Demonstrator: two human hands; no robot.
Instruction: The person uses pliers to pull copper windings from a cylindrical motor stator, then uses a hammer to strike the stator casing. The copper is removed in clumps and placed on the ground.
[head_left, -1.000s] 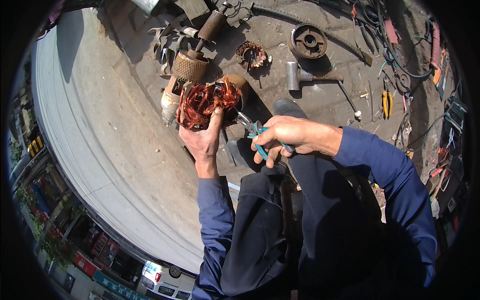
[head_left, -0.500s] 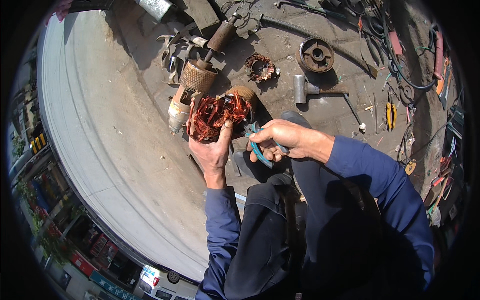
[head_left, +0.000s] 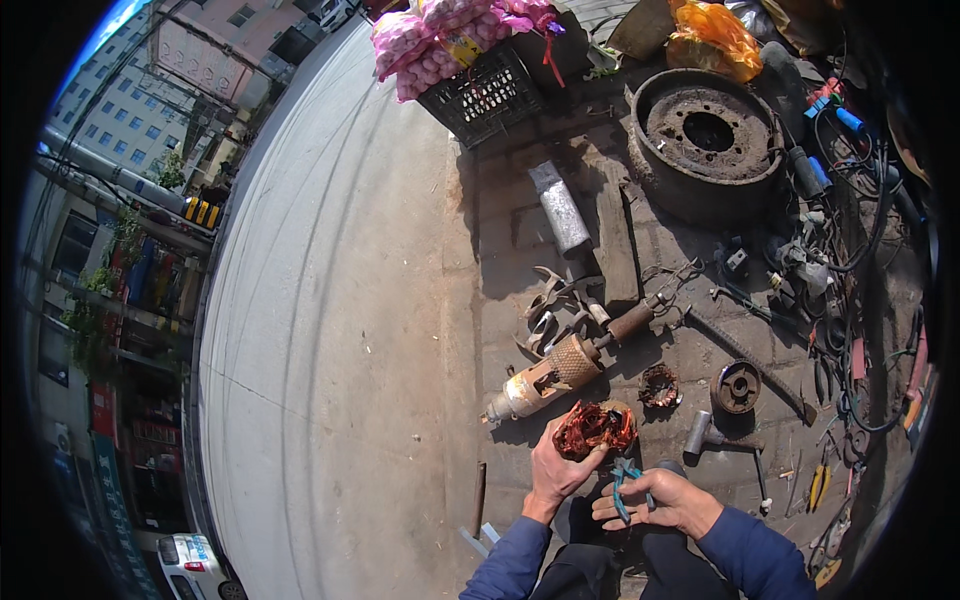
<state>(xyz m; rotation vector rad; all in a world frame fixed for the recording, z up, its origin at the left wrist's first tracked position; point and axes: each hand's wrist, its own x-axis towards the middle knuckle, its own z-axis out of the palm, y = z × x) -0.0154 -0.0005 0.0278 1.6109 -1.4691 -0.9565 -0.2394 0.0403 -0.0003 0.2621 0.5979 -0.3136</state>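
Copper wire in a tangled reddish bundle (head_left: 593, 428) sits in the grip of the left hand (head_left: 553, 470), low in the picture at about six o'clock, while the right hand (head_left: 660, 500) is closed around small blue-handled cutters (head_left: 624, 482) just to its right, at four o'clock from the bundle. It looks like the wire is being snipped out bit by bit, and the next cut calls for the cutter tips to go up to the bundle at ten o'clock. A rusty motor rotor with a shaft (head_left: 562, 367) lies on the brick ground (head_left: 520, 230) at twelve o'clock from the hands, and a steel hammer (head_left: 712, 436) lies at two o'clock.
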